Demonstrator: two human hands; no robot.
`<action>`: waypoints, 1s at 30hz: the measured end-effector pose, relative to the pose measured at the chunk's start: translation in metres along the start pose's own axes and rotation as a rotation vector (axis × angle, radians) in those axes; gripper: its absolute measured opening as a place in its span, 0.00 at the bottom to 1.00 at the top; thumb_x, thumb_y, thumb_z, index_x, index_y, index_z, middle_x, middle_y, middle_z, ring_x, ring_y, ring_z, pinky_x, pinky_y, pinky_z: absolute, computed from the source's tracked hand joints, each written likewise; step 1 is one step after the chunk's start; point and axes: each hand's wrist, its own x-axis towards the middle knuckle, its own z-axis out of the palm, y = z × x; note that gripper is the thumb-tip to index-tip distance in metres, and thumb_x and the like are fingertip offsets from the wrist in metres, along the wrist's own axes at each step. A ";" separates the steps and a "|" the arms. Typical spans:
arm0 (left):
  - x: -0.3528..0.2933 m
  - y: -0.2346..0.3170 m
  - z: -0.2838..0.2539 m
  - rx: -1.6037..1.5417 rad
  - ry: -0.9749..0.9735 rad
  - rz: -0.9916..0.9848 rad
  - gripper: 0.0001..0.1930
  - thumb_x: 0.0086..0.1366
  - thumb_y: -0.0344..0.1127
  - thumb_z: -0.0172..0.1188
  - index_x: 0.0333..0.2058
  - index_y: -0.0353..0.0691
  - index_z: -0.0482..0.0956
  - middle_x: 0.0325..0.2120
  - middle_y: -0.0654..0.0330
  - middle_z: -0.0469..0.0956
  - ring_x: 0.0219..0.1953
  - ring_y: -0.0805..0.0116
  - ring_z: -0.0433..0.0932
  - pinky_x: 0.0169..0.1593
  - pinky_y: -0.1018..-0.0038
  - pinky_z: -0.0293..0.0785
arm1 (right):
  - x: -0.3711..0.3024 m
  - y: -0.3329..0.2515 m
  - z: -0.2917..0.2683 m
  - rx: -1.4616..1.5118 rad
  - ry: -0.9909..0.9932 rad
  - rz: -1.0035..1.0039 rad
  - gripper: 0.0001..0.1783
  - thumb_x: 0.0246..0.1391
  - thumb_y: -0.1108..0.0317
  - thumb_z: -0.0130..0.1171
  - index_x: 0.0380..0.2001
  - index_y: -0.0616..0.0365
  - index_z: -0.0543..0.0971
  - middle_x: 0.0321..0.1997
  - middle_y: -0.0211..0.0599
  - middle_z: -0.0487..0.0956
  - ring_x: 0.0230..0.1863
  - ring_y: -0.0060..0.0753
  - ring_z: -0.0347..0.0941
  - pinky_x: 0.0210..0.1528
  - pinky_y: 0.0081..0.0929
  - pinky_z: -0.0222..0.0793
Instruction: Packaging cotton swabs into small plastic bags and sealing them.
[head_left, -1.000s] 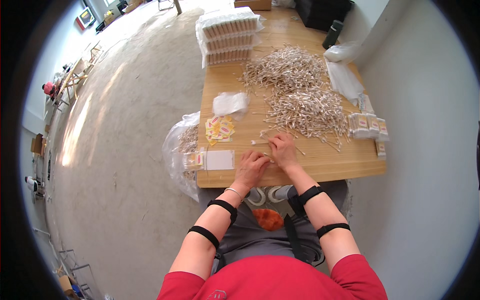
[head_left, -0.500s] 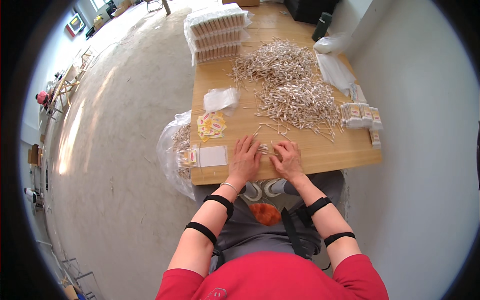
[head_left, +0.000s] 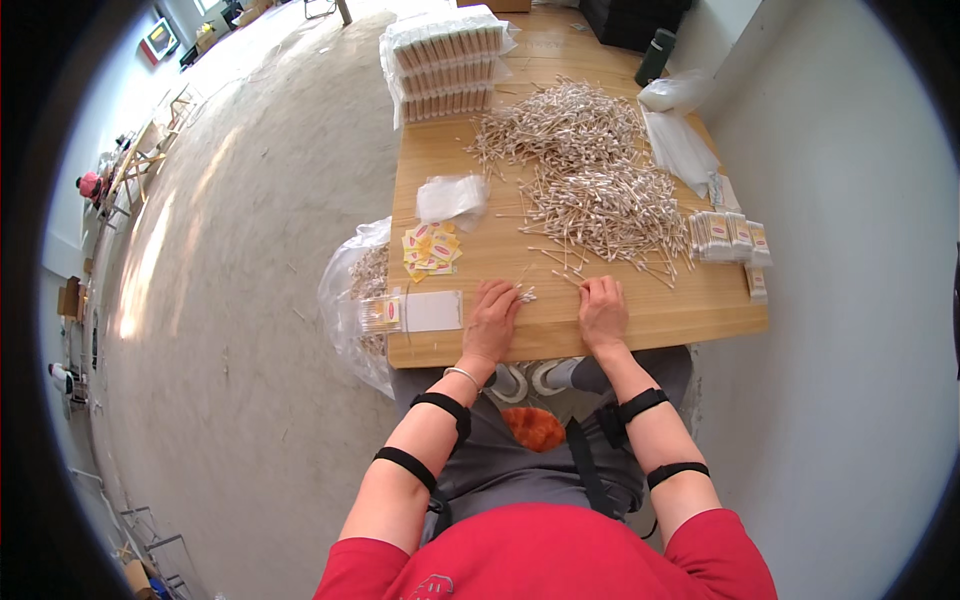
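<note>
My left hand [head_left: 491,318] rests near the table's front edge, its fingers curled round a small bunch of cotton swabs [head_left: 528,295] whose white tips poke out on the right. Farther right, my right hand [head_left: 603,312] is closed, fingertips down on the wood, at the end of a loose cotton swab. A big heap of cotton swabs [head_left: 600,200] lies beyond both hands, with a few strays at its near side. To the left of my left hand are a white card [head_left: 434,311] and a clear pack of swabs [head_left: 381,314] with a yellow label.
Yellow-and-white labels [head_left: 431,250] and clear bags [head_left: 450,199] lie on the left of the table. Stacked swab bundles [head_left: 450,70] stand at the back left, a dark green bottle [head_left: 656,57] at the back right. Filled packs [head_left: 728,238] sit right; a plastic sack [head_left: 343,290] hangs left.
My right hand has moved right, away from my left hand, toward the loose swabs. My left hand stays in place, its fingers now curled more tightly round the small bunch.
</note>
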 end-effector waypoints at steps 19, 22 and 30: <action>0.000 0.000 -0.005 -0.051 -0.082 -0.012 0.26 0.50 0.29 0.66 0.49 0.38 0.71 0.47 0.50 0.71 0.53 0.48 0.68 0.60 0.61 0.63 | 0.012 -0.044 0.036 0.783 0.011 0.281 0.14 0.49 0.75 0.51 0.40 0.61 0.76 0.47 0.44 0.74 0.49 0.45 0.69 0.52 0.35 0.64; 0.000 -0.004 -0.005 -0.089 -0.120 0.009 0.25 0.50 0.28 0.65 0.49 0.38 0.71 0.46 0.50 0.72 0.53 0.49 0.68 0.60 0.60 0.62 | 0.003 -0.055 0.046 0.966 -0.127 0.252 0.17 0.55 0.76 0.45 0.48 0.65 0.72 0.53 0.44 0.71 0.56 0.34 0.67 0.59 0.27 0.60; -0.004 -0.008 -0.005 -0.328 -0.013 -0.195 0.18 0.59 0.30 0.56 0.49 0.35 0.71 0.43 0.47 0.74 0.47 0.47 0.72 0.56 0.62 0.66 | -0.008 -0.067 0.033 0.436 -0.156 -0.163 0.26 0.54 0.68 0.48 0.56 0.67 0.65 0.64 0.52 0.61 0.67 0.51 0.54 0.67 0.37 0.49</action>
